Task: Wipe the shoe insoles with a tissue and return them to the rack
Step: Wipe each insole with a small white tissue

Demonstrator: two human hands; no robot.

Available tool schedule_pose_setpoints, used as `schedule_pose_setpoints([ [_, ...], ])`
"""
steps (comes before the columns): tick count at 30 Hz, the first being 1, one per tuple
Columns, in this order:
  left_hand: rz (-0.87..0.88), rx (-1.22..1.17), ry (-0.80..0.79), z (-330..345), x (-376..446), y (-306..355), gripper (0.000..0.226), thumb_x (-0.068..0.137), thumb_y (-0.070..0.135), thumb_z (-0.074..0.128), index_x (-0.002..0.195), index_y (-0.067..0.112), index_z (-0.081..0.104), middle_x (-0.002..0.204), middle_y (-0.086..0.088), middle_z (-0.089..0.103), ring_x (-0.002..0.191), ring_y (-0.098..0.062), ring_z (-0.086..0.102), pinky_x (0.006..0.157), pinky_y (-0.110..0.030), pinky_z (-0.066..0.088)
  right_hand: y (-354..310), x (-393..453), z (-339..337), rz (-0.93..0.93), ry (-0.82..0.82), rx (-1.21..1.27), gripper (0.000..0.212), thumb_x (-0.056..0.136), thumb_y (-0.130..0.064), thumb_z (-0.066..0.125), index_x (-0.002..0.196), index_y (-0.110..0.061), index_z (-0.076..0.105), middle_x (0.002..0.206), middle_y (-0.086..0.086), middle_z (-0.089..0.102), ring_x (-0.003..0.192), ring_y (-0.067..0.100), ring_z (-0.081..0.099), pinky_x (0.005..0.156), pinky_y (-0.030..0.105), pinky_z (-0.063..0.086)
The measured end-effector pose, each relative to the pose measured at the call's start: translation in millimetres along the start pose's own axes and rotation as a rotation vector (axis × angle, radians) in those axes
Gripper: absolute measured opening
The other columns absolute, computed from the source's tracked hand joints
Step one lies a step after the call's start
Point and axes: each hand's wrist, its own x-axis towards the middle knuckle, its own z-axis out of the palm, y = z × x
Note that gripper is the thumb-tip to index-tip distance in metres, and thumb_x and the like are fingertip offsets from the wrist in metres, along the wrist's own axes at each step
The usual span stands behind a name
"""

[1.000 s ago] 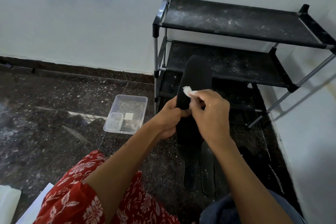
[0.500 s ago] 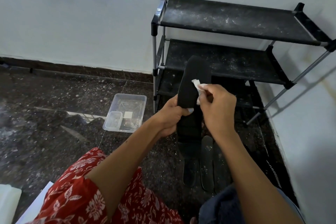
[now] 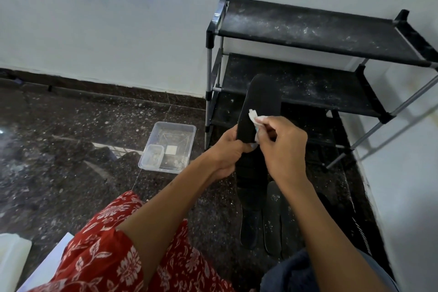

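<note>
— Dark speckled stone flooring and a pale wall are seen behind a dusty black shoe rack, set in the corner. What is being held in front of it?

— A black insole is held up before the rack's middle shelf, between the camera and the rack. Its waist is clasped by the left hand, closed around it, apparently so that the upper face is kept steady and turned toward the wiper.

— And the other hand?

— A crumpled white tissue is pinched in the right hand, fingers closed on it, and is pressed against the insole's face near its middle. Wiping is judged to be under way.

— Which way is the insole pointed?

— Its long axis is stood nearly upright, tilted slightly; the rounded toe is aimed up toward the rack, the heel down toward the floor.

— Is more work waiting?

— Other insoles are laid flat on the floor in front of the rack, lengthwise toward it, white specks visible on one. A clear plastic container is placed left of the rack.
</note>
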Motion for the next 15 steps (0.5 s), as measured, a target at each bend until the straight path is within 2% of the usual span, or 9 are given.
schedule_pose_setpoints([
  [3, -0.003, -0.019, -0.005, 3.0, 3.7, -3.2, 0.038, 0.089, -0.012, 0.046, 0.108, 0.019, 0.059, 0.097, -0.007, 0.065, 0.098, -0.023, 0.061, 0.092, -0.042, 0.05, 3.7, 3.2, 1.2, 0.059, 0.05, -0.015, 0.017, 0.084, -0.003, 0.064, 0.1, -0.005, 0.069, 0.091, 0.003, 0.069, 0.08, 0.012, 0.065, 0.076, 0.032, 0.055],
  [7, 0.0, -0.021, 0.01, 2.7, 4.7, -3.0, 0.035, 0.087, -0.016, 0.044, 0.098, 0.013, 0.06, 0.078, 0.001, 0.07, 0.079, -0.014, 0.066, 0.068, -0.025, 0.055, -1.7, 2.3, 1.7, -0.069, -0.092, 0.05, 0.015, 0.081, -0.002, 0.066, 0.095, -0.004, 0.071, 0.091, 0.004, 0.07, 0.08, 0.013, 0.066, 0.072, 0.03, 0.055],
  [8, -0.001, -0.019, 0.007, 3.6, 3.4, -2.9, 0.035, 0.087, -0.016, 0.044, 0.101, 0.012, 0.06, 0.08, 0.0, 0.07, 0.079, -0.014, 0.066, 0.068, -0.025, 0.056, -1.9, 2.1, 0.8, -0.073, -0.093, 0.038, 0.015, 0.081, -0.002, 0.065, 0.094, -0.005, 0.071, 0.091, 0.004, 0.07, 0.08, 0.014, 0.066, 0.072, 0.031, 0.056],
  [12, -0.016, -0.009, -0.009, 5.5, -1.3, -3.3, 0.036, 0.09, -0.012, 0.044, 0.111, 0.014, 0.057, 0.096, -0.008, 0.064, 0.092, -0.021, 0.062, 0.085, -0.036, 0.052, 5.0, 2.6, -3.9, 0.021, 0.019, -0.035, 0.017, 0.082, -0.001, 0.063, 0.097, -0.004, 0.07, 0.091, 0.006, 0.07, 0.08, 0.017, 0.066, 0.073, 0.038, 0.056],
  [15, -0.024, -0.016, -0.003, 2.7, -2.2, -2.5, 0.035, 0.09, -0.012, 0.045, 0.11, 0.015, 0.057, 0.099, -0.009, 0.063, 0.096, -0.024, 0.061, 0.089, -0.039, 0.051, 2.8, 1.0, -2.8, -0.017, -0.021, -0.022, 0.017, 0.083, -0.001, 0.063, 0.098, -0.004, 0.07, 0.092, 0.006, 0.07, 0.083, 0.018, 0.066, 0.074, 0.038, 0.056],
])
